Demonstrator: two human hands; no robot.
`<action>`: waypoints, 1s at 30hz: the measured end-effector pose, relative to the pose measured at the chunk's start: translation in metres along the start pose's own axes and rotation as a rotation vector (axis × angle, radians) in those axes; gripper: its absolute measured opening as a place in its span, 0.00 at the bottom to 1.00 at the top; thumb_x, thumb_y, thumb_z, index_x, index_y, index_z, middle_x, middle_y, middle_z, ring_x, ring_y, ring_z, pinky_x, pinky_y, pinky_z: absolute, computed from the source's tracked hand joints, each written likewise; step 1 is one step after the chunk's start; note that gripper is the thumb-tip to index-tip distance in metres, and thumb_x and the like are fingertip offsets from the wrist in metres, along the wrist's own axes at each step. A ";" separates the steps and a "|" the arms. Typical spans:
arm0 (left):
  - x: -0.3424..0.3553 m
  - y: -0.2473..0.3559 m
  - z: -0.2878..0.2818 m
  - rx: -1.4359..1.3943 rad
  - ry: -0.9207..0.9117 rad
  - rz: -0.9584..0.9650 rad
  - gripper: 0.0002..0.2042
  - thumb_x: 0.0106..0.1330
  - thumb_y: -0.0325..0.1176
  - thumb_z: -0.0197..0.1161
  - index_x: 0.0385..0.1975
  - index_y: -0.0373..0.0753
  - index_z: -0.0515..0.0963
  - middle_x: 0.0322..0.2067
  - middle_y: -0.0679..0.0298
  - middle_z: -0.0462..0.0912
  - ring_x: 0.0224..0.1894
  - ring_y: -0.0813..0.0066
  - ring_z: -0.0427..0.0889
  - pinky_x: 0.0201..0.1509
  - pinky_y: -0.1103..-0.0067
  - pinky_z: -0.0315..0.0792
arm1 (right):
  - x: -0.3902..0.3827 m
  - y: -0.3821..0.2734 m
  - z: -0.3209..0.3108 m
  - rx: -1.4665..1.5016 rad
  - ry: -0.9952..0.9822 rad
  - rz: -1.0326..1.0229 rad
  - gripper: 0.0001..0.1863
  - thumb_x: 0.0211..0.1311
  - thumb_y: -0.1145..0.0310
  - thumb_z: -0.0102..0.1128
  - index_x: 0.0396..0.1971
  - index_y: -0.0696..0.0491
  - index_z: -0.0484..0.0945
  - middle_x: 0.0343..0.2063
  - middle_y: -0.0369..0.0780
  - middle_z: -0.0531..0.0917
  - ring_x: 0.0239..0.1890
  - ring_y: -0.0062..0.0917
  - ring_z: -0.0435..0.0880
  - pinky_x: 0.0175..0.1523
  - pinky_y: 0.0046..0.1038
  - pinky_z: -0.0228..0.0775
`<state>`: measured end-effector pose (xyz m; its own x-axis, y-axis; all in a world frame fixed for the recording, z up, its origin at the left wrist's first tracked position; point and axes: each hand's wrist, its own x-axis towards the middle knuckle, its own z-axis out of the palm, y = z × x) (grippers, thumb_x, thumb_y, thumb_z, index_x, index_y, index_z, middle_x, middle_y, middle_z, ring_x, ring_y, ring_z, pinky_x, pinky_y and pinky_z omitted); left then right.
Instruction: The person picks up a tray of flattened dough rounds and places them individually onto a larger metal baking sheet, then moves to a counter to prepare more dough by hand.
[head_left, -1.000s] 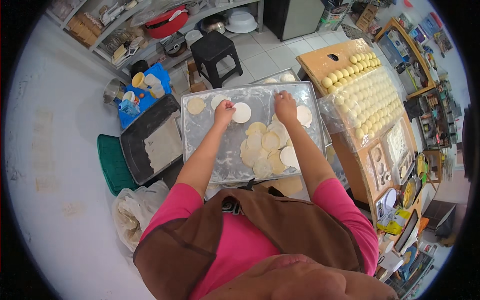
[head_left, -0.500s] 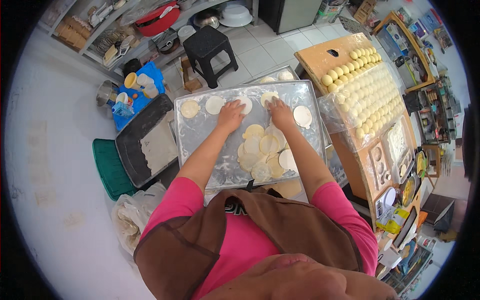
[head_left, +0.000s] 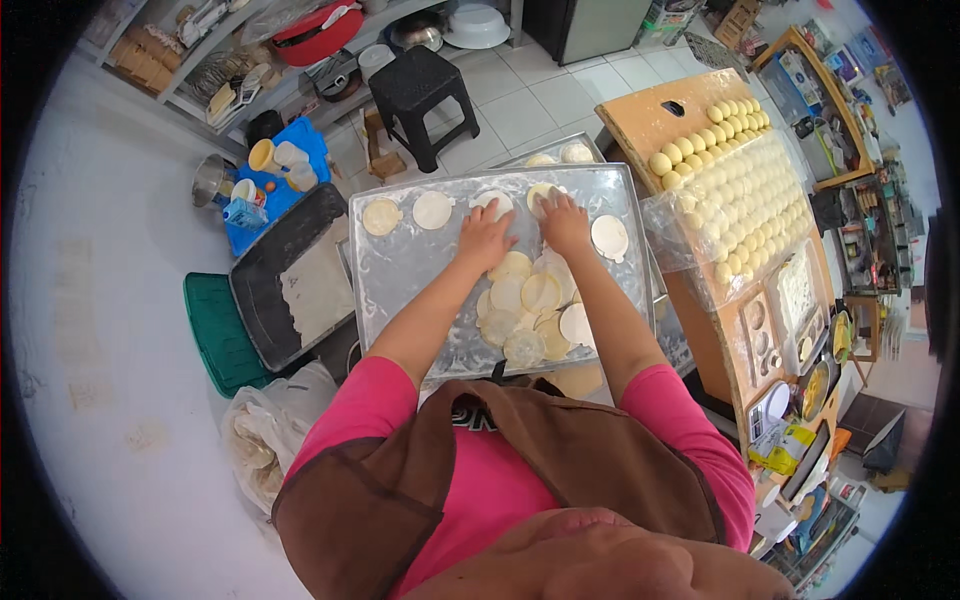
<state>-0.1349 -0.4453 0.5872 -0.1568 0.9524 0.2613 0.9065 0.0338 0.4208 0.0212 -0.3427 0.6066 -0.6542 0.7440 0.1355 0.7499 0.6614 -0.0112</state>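
A large metal tray [head_left: 400, 270] lined with plastic film lies in front of me. Flat round dough discs sit in a row along its far edge [head_left: 433, 209], and several more are heaped in a pile [head_left: 530, 300] near the middle. My left hand [head_left: 484, 236] presses flat on one disc in the far row. My right hand [head_left: 562, 221] rests beside it, palm down on another disc. A single disc [head_left: 609, 237] lies to the right of my right hand.
A wooden board [head_left: 665, 120] at right carries several rows of dough balls [head_left: 735, 190] under plastic. A dark floured tray [head_left: 290, 280] and green crate [head_left: 215, 335] stand left. A black stool [head_left: 425, 95], blue tray with cups [head_left: 275, 175] and shelves lie beyond.
Both hands have come closer together along the tray's far edge. More discs now lie in the far row at the left than a second ago.
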 end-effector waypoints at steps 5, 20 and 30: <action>0.003 -0.042 0.007 -0.156 -0.009 0.258 0.17 0.50 0.35 0.68 0.38 0.39 0.73 0.50 0.57 0.72 0.54 0.54 0.69 0.58 0.61 0.62 | 0.002 -0.021 -0.007 0.048 -0.032 0.047 0.25 0.57 0.62 0.54 0.57 0.43 0.68 0.58 0.41 0.68 0.61 0.36 0.66 0.63 0.42 0.57; -0.039 -0.092 -0.030 0.052 0.123 -0.045 0.21 0.55 0.35 0.61 0.51 0.43 0.72 0.55 0.57 0.68 0.58 0.58 0.66 0.60 0.64 0.60 | 0.004 -0.085 -0.012 0.163 -0.222 -0.326 0.23 0.52 0.71 0.57 0.52 0.44 0.73 0.58 0.43 0.67 0.60 0.37 0.67 0.59 0.40 0.63; -0.039 -0.090 -0.031 0.022 0.067 -0.073 0.22 0.56 0.34 0.59 0.53 0.45 0.72 0.58 0.58 0.66 0.61 0.59 0.64 0.63 0.64 0.58 | 0.023 -0.084 0.009 0.133 -0.130 -0.085 0.28 0.50 0.62 0.65 0.54 0.44 0.72 0.53 0.44 0.69 0.52 0.39 0.71 0.55 0.36 0.68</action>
<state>-0.2227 -0.4948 0.5659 -0.2479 0.9249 0.2884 0.8999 0.1096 0.4220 -0.0575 -0.3802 0.6014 -0.7281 0.6854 0.0128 0.6777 0.7225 -0.1370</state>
